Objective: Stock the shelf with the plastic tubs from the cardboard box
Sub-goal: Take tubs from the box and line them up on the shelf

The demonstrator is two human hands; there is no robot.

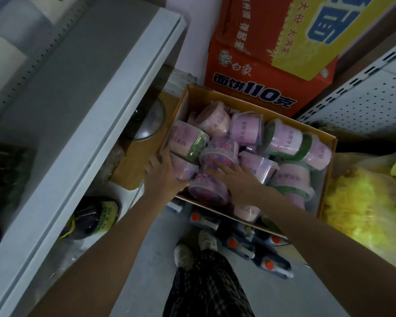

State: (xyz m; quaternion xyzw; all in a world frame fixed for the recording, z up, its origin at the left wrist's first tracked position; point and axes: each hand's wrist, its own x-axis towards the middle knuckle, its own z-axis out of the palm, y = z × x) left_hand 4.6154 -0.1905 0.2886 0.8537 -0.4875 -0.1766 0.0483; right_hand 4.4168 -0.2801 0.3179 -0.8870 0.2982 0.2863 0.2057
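While both hands reached into the cardboard box (325, 143) on the floor, the left hand (162, 175) cupped one plastic tub (183, 167) and the right hand (236, 179) lay spread, fingers open, over a purple tub (206, 191). Best lifted one per hand, gripped round the body. Tubs lay jumbled on their sides, pink-labelled, clear-lidded, some green.

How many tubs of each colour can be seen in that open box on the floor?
Purple bead-filled tubs: 2
Pale pink tubs: about 10, several with green lids
Total: about 12 in view in the cardboard box; more may lie hidden under these.
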